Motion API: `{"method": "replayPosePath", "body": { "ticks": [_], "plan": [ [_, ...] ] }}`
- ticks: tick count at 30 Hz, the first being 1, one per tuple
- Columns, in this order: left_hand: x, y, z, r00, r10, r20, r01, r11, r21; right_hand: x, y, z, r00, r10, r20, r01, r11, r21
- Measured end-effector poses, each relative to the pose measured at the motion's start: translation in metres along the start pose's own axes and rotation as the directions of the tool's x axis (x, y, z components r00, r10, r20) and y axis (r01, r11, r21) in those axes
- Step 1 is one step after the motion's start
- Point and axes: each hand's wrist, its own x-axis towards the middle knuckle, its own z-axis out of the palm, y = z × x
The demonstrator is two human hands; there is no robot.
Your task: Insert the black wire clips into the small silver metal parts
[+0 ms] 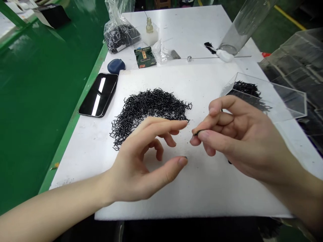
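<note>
My right hand pinched a small black piece, my left hand held its fingers apart, and a slackening pinch could have dropped it near the black pile.

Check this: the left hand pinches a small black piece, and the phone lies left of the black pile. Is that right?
Not the left hand: the head view shows the right hand pinching the small black piece. The phone lies left of the black pile.

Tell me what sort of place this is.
Likely a small-parts factory or workshop: a heap of bent black pieces, a clear plastic tray with black pieces, and a yellow floor line.
</note>
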Motion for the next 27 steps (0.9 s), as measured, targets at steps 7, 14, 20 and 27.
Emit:
{"method": "replayPosePath", "body": {
  "ticks": [7, 14, 20, 27],
  "plan": [
    [0.0041, 0.0015, 0.0015, 0.996, 0.079, -0.037, -0.075, 0.993, 0.090, -0.0005, 0.0024, -0.0017, 0.911, 0.327, 0.253, -0.364, 0.924, 0.118],
    [0.0058, 0.0035, 0.0010, 0.995, 0.094, -0.022, -0.091, 0.992, 0.092, -0.0004, 0.0011, -0.0043, 0.891, 0.344, 0.295, -0.397, 0.907, 0.142],
    [0.0068, 0.0032, 0.0018, 0.997, 0.081, -0.014, -0.080, 0.996, 0.042, 0.0002, 0.0022, -0.0051, 0.882, 0.363, 0.301, -0.425, 0.888, 0.174],
    [0.0054, 0.0038, -0.0004, 0.997, 0.075, 0.005, -0.075, 0.997, -0.025, 0.0034, -0.0008, -0.0051, 0.875, 0.367, 0.316, -0.440, 0.874, 0.205]
  ]
}}
